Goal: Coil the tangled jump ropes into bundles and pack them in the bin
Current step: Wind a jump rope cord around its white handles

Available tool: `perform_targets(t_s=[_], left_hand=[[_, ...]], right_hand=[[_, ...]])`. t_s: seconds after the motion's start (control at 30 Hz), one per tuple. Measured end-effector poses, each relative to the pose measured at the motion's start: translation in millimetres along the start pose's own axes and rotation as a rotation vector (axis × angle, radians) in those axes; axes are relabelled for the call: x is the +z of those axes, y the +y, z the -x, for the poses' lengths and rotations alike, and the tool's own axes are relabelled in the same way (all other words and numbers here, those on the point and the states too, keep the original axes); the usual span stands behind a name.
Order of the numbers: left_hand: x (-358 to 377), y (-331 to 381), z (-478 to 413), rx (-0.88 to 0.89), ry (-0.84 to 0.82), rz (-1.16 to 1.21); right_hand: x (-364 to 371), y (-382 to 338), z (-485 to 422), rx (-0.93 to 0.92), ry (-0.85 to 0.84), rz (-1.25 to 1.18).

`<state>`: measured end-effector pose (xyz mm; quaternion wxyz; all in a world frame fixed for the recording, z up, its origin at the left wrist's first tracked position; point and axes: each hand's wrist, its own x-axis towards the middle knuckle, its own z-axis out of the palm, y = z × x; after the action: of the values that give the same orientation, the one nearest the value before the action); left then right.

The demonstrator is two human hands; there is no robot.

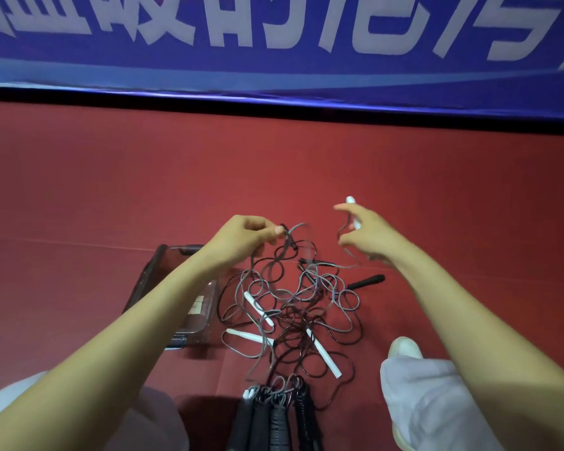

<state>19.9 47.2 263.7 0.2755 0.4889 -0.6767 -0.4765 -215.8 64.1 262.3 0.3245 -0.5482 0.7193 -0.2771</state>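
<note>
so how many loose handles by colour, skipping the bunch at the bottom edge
white handles: 4, one held in the right hand
black handles: 1 plainly seen
total: 5

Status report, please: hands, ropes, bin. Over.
Left grip pinches a grey rope loop; right grip holds a white handle. Ropes tangled on floor. Bin beside them, partly hidden by left forearm.

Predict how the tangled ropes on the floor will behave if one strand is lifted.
Probably floppy: the cords lie in loose, sagging loops. Being interlaced, they would likely drag up together rather than singly. The slim, rod-shaped white handle looks light and may roll if pushed.
</note>
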Motion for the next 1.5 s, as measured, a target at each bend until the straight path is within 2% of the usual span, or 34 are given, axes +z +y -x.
perform_targets(t_s=[0.1,0.2,0.3,0.37,0.47,0.5,0.53,0.57,0.63,0.67,0.73,0.8,0.87,0.93,1.0,1.03,1.1,1.13,1.17,1.23,1.3,1.33,1.4,1.5], left_hand=[[9.4,1.0,1.4,0.088,0.019,-0.124],[17.9,4.0,0.9,0.176,0.027,-0.064],[22.1,4.2,-1.1,0.188,0.058,0.061],[18.6,-0.2,-2.7,0.084,-0.026,0.086],[10.5,-23.6,-2.9,-0.116,-0.296,-0.377],[8.9,-34.4,-4.6,-0.148,-0.335,-0.433],[9.6,-43.3,-6.4,-0.176,-0.321,-0.361],[10.4,-47.7,-7.5,-0.19,-0.257,-0.198],[13.1,-41.0,-8.8,-0.15,-0.079,0.049],[14.9,-32.8,-9.1,-0.104,-0.025,0.051],[20.8,-15.5,-7.6,0.015,-0.023,-0.074],[29.4,-1.1,-1.8,0.123,-0.06,-0.113],[36.6,6.7,1.9,0.199,-0.009,-0.051],[37.9,8.1,0.2,0.195,0.046,0.097],[32.3,-0.3,-4.0,0.125,-0.057,0.154],[28.5,-9.2,-6.3,0.075,-0.17,0.069],[23.5,-30.9,-7.3,-0.078,-0.441,-0.294],[22.5,-41.4,-6.7,-0.143,-0.523,-0.466],[22.1,-48.4,-7.2,-0.163,-0.532,-0.566],[20.7,-47.5,-9.2,-0.174,-0.344,-0.497],[18.0,-32.7,-9.8,-0.093,-0.06,-0.429],[17.0,-24.1,-10.7,-0.027,0.035,-0.439],[20.3,-7.4,-8.3,0.121,0.101,-0.421],[31.9,8.5,0.0,0.253,0.167,-0.217]], right_hand=[[15.6,-16.6,15.6,-0.057,-0.254,-0.123],[31.4,-24.8,22.1,-0.211,-0.275,-0.056],[29.9,-26.7,17.2,-0.281,-0.13,0.049],[16.2,-25.6,10.4,-0.275,0.017,0.019],[-15.1,-15.2,0.4,-0.205,0.317,0.017],[-24.2,-8.7,-3.2,-0.174,0.369,0.07],[-30.7,-1.4,-7.1,-0.145,0.366,0.159],[-33.4,3.9,-9.3,-0.11,0.299,0.252],[-27.5,5.4,-5.9,-0.032,0.048,0.365],[-21.5,4.2,-3.3,-0.018,-0.078,0.352],[-6.9,-4.1,3.0,-0.07,-0.255,0.209],[7.1,-14.0,11.0,-0.146,-0.339,0.096],[19.2,-19.6,14.7,-0.218,-0.367,0.101],[26.1,-20.5,13.0,-0.223,-0.309,0.063],[22.2,-19.9,7.6,-0.203,-0.173,-0.084],[16.8,-18.7,3.1,-0.173,-0.09,-0.199],[2.0,-13.0,-9.1,-0.105,0.074,-0.387],[-5.8,-9.6,-15.2,-0.085,0.141,-0.378],[-13.8,-6.2,-19.5,-0.077,0.176,-0.288],[-24.8,-2.1,-18.9,-0.023,0.11,0.083],[-22.1,-1.9,-10.4,0.074,-0.069,0.387],[-17.1,-3.6,-6.7,0.063,-0.156,0.41],[-5.2,-10.6,-1.6,-0.08,-0.269,0.29],[7.6,-22.1,6.9,-0.275,-0.326,0.151]])
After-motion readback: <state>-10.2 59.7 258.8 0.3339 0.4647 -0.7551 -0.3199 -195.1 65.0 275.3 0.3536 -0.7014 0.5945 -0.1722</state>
